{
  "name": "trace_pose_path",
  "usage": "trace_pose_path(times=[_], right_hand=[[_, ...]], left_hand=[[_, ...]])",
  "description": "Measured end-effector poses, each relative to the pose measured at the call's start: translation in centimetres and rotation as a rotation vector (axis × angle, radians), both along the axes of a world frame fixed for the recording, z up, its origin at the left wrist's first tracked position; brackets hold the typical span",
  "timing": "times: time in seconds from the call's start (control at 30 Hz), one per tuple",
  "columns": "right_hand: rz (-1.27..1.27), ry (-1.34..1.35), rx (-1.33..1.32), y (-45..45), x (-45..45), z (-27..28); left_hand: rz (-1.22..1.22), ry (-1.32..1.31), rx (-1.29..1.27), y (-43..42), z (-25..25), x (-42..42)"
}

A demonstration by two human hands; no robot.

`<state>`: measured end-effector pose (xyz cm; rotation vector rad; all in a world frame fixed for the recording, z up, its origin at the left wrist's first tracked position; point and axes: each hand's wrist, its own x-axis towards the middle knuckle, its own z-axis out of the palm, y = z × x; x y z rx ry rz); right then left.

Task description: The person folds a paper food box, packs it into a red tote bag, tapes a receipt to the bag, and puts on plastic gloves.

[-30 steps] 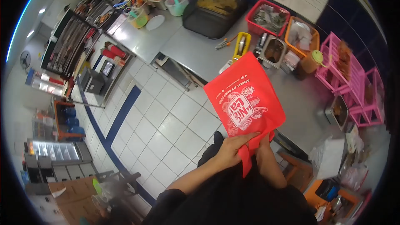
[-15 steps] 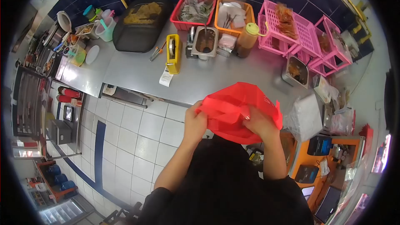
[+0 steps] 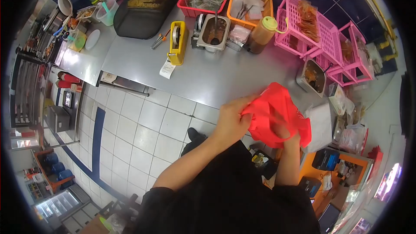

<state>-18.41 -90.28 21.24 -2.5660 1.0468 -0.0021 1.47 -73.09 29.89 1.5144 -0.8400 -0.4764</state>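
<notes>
A red bag (image 3: pixel 274 104), soft like cloth, is held up in front of my body near the front edge of the counter. My left hand (image 3: pixel 234 119) is closed on the bag's left edge, its fingertips partly covered by the red material. Through the bag's opening reaches my right hand (image 3: pixel 286 133); red folds hide most of its fingers, so their grip does not show.
On the steel counter (image 3: pixel 208 82) stand a yellow tape dispenser (image 3: pixel 177 43), a metal sauce container (image 3: pixel 213 32), a squeeze bottle (image 3: pixel 262 34), red and orange baskets and pink racks (image 3: pixel 323 32). White plastic packaging (image 3: pixel 320 125) lies right of the bag.
The bag has moved right and become more bunched, with its opening turned toward me. My left hand has moved right with it, and my right hand sits deeper inside.
</notes>
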Motion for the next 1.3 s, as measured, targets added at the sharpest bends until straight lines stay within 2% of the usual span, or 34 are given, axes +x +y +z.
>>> trace_pose_path(times=[0.03, 0.1, 0.17, 0.27, 0.33, 0.4, 0.5, 0.67, 0.83, 0.9, 0.93, 1.0, 1.03, 1.1, 1.17, 1.23, 1.3], right_hand=[[-0.039, -0.069, 0.160, 1.3, 2.5, 4.1], [-0.057, -0.181, 0.242, 1.0, 3.8, 4.4], [-0.004, -0.252, 0.085, -0.8, 2.6, -0.6], [0.009, -0.154, 0.175, -2.2, 2.0, 0.8], [-0.046, 0.012, 0.311, -2.9, 2.8, 2.1], [-0.017, 0.030, 0.428, -3.1, 4.0, 2.4], [0.043, -0.066, 0.680, -2.7, 6.5, 1.2], [0.008, -0.211, 1.205, -2.8, 9.3, -0.4], [-0.018, -0.235, 1.403, -1.9, 11.0, -1.7], [0.015, -0.198, 1.335, -1.6, 11.6, -1.6], [0.051, -0.150, 1.216, -1.5, 11.6, -1.2], [0.230, 0.036, 0.731, -1.3, 11.3, 3.6], [0.414, 0.163, 0.311, -0.6, 10.5, 7.5], [0.529, -0.163, 0.038, 0.7, 7.3, 9.8], [0.482, -0.342, -0.441, 1.6, 4.5, 12.7], [0.208, -0.191, -0.669, 1.5, 3.4, 15.1], [-0.053, -0.201, -0.383, 0.3, 2.4, 14.6]], left_hand=[[-0.007, -0.056, 0.034, -0.3, -0.2, 0.0], [-0.038, -0.082, 0.092, -0.9, -1.6, 0.1], [-0.074, -0.014, 0.144, -1.4, -4.0, 0.2], [-0.113, 0.265, 0.197, -2.1, -2.8, 0.5], [-0.126, 0.285, 0.158, -2.9, -2.8, 0.5], [-0.146, 0.376, 0.130, -3.2, -2.2, 0.6], [-0.108, 0.420, 0.184, -3.2, -3.2, 1.4], [0.063, 0.503, 0.082, -2.3, -2.5, 4.1], [0.106, 0.542, 0.113, -1.9, -2.0, 4.5], [0.098, 0.569, 0.080, -1.8, -2.2, 4.3], [0.102, 0.564, 0.075, -1.7, -2.3, 4.4], [0.104, 0.552, 0.063, -1.4, -2.4, 4.5], [0.131, 0.483, 0.096, -1.1, -2.2, 4.7], [0.198, 0.351, 0.161, -0.6, -1.5, 5.1], [0.299, 0.059, 0.219, -0.3, 0.6, 5.0], [0.358, -0.151, 0.210, -0.2, 2.4, 4.8], [0.373, -0.286, 0.120, -0.3, 3.5, 4.6]])
